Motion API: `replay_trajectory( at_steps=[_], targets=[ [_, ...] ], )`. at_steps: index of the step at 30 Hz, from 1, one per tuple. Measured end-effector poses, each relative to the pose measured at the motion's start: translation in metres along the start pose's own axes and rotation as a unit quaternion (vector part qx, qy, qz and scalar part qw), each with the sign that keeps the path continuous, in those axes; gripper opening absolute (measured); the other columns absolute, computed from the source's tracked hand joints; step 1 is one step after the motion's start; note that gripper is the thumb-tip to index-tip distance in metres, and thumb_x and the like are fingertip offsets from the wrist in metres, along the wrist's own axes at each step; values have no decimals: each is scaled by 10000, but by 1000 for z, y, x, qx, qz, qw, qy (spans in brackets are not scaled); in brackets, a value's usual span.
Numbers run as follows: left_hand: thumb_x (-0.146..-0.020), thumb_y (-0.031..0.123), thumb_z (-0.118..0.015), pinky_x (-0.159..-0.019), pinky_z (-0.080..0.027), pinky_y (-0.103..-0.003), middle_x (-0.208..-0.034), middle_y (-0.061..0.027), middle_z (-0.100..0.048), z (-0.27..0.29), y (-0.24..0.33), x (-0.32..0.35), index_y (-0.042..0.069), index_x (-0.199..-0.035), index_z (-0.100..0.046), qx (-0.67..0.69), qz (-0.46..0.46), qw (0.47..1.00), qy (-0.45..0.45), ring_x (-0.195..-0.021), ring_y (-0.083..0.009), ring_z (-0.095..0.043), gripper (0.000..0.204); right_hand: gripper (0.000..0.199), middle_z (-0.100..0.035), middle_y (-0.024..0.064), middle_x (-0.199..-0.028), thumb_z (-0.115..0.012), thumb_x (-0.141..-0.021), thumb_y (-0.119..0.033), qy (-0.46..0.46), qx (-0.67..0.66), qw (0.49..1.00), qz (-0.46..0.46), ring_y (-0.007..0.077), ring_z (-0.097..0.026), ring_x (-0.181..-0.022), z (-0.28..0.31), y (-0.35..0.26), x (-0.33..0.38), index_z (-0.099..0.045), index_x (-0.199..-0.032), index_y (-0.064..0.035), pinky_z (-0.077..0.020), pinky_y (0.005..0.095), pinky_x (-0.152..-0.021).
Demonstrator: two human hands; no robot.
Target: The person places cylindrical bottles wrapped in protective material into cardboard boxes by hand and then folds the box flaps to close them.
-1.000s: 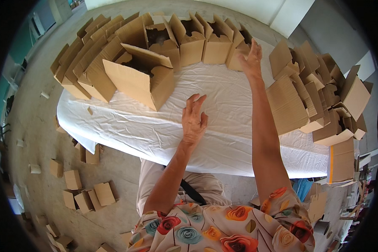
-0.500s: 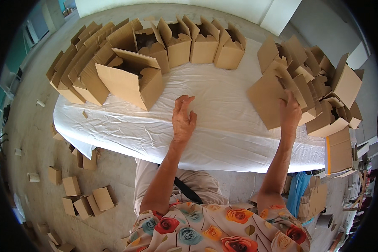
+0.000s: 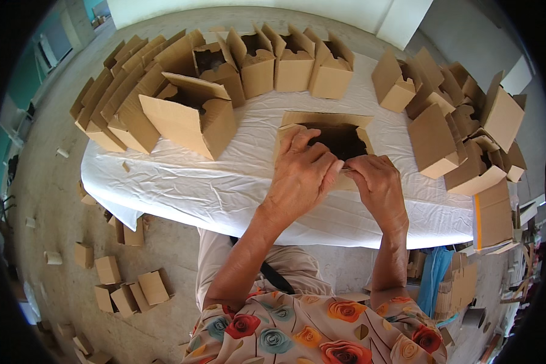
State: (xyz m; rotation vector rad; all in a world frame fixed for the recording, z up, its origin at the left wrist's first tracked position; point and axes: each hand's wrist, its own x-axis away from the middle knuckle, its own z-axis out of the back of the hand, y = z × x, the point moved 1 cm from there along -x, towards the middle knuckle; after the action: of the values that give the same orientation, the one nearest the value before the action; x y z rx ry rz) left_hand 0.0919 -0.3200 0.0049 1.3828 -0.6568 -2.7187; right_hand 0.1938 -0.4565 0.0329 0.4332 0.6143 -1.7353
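An open brown cardboard box [image 3: 327,117] stands on the white-covered table in front of me, its dark inside showing and its far flap raised. My left hand [image 3: 300,173] grips its near left side, the fingers curled over the rim and the thumb by the near edge. At the near right of the same edge, my right hand [image 3: 379,185] pinches the cardboard between thumb and bent fingers. Both hands hide most of the box's near side.
Boxes with raised flaps form a curved row at the far left, ending in a larger-looking box [image 3: 215,124]. More open boxes [image 3: 431,139] crowd the table's right end. A white cloth [image 3: 224,191] covers the table. Small boxes [image 3: 155,288] lie on the floor at left.
My right hand has brought a box from the right-hand group to the middle of the table. My left hand, empty before, now grips it too.
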Motion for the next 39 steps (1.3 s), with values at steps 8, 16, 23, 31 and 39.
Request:
replay_trajectory(
  at_steps=[8,16,23,31,39],
  targets=[
    [-855,212,-595,-936,-332,-466,-852,-77,-574,8,-1,1,55,-792,-663,-104,43,994,9,-992,-306,-476,182,243,-668,104,-872,-678,-807,-257,45,68,996,-37,286,-633,-790,4,0,1,-649,-844,-19,-487,364,-727],
    [-846,197,-613,-896,-367,-430,-1072,-156,-489,22,-2,17,48,-1062,-607,-1,167,986,2,-1006,-345,-445,263,335,-628,146,-1093,-661,-859,-311,95,-116,956,-253,255,-640,-868,5,35,21,-660,-1023,-19,-510,319,-712],
    [-773,271,-721,-1003,-373,-426,-1286,-186,-325,31,-2,29,88,-1382,-354,102,230,966,-64,-1206,-380,-386,734,697,-520,91,-1268,-756,-755,-323,-56,-287,928,-233,203,-539,-1057,14,66,35,-478,-1325,-34,-415,293,-868],
    [-679,345,-807,-1011,-406,-453,-1406,-183,-178,25,-12,46,127,-1433,-281,35,234,967,-98,-1264,-409,-360,945,890,-406,139,-1385,-804,-652,-309,-79,-164,962,-202,305,-325,-1297,-6,59,33,-384,-1393,-46,-297,406,-1079],
    [-600,418,-845,-1013,-364,-484,-1419,-269,-162,10,-26,65,170,-1404,-356,79,268,958,-59,-1297,-467,-270,972,460,-637,67,-1027,-691,-785,-176,-20,-239,945,-223,163,-584,-932,-7,145,-2,-577,-1215,-57,-460,311,-773]
  ],
)
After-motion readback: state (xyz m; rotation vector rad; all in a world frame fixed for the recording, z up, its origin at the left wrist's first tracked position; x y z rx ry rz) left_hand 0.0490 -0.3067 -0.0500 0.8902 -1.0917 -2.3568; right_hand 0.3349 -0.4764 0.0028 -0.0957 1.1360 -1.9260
